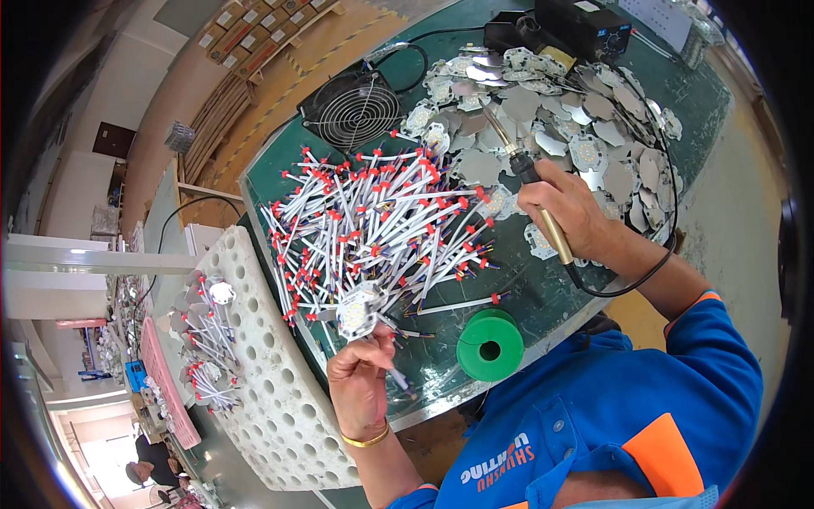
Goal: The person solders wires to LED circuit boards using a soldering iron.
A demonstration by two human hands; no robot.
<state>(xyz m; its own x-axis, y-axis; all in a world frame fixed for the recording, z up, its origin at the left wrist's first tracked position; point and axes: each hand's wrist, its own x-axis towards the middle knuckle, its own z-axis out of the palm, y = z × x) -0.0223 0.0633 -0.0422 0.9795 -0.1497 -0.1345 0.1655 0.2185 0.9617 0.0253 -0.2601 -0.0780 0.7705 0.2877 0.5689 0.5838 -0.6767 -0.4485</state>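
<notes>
My right hand (570, 208) is wrapped round a soldering iron (551, 225) with a black and brass-coloured handle. Its metal tip points up and left, over a heap of round LED boards (585, 153). In my left hand (363, 373) the fingers are pinched at the edge of a white LED board (359, 310), slightly blurred. A short white cable (402, 381) sticks out below those fingers; whether it joins the board I cannot tell. Just beyond lies a large pile of white cables (373, 225) with red collars. A green spool (490, 345) sits between my hands, near the table edge.
A black fan (352, 110) with a round grille stands behind the cable pile. At the back is a black control box (585, 30); the iron's black cord (674, 204) loops at the right. Left of the green table, a perforated white foam board (275, 373) holds several boards with cables.
</notes>
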